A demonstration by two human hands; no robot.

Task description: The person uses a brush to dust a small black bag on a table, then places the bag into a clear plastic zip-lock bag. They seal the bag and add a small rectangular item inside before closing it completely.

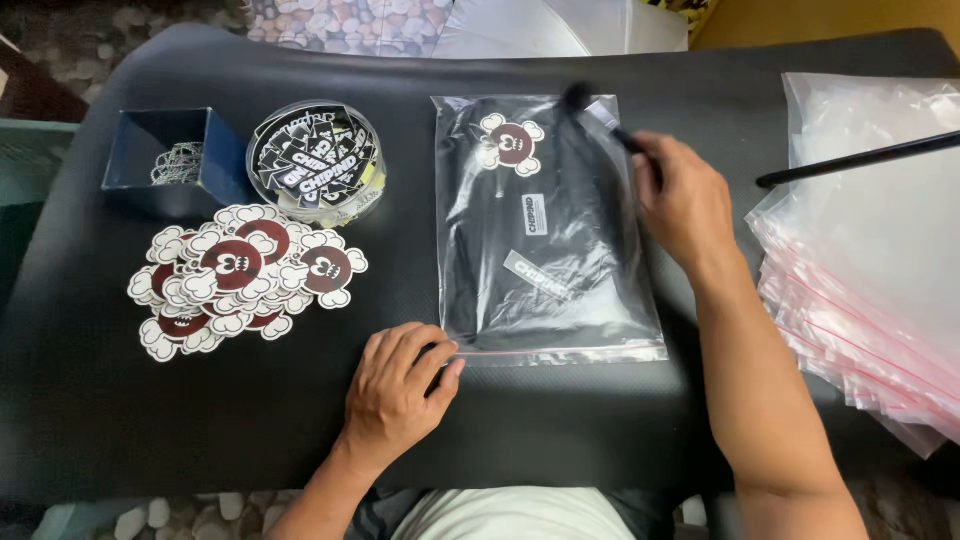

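The bag (545, 230), packed with dark cloth, lay flat mid-table: likely light, soft and slick, best pinched at its sealed edge, where the left hand (400, 385) pressed half-curled fingers. The right hand (685, 200) gripped a brush (600, 115).

A small home packing station: sticker piles (235, 275) at left, stacked clear zip bags (870, 290) at right, on a black padded table (180, 420).

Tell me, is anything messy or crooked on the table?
Only a little. The skull-shaped stickers lie in a loose, overlapping heap rather than a neat stack, and the clear zip bags on the right are fanned out unevenly. The packed bag under both hands lies straight. Nothing looks spilled or damaged.
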